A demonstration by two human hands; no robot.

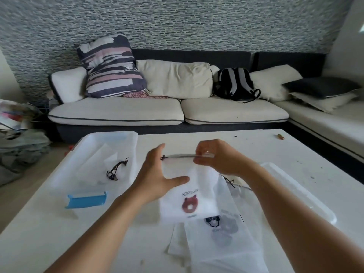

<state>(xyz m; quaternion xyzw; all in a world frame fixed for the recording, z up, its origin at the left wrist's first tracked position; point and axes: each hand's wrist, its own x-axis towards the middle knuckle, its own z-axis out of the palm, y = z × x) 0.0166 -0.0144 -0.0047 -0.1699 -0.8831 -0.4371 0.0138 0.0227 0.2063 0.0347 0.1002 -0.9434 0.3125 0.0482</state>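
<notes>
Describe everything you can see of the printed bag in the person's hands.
The bag is frosted, translucent white plastic, printed POPULAR above a red-brown bear-shaped ring. It is held over the table, slightly blurred. The right hand pinches its top strip; the left hand, fingers spread, lays its thumb across the front. A dark cord end shows at its top left corner. Similar printed bags lie beneath.

The bag [189,194] is over the middle of the surface [236,142]. Left of it stands a bin [110,133] with a cord [117,169] inside; right of it lies a lid [299,194]. Behind it runs the sofa [157,112].
</notes>
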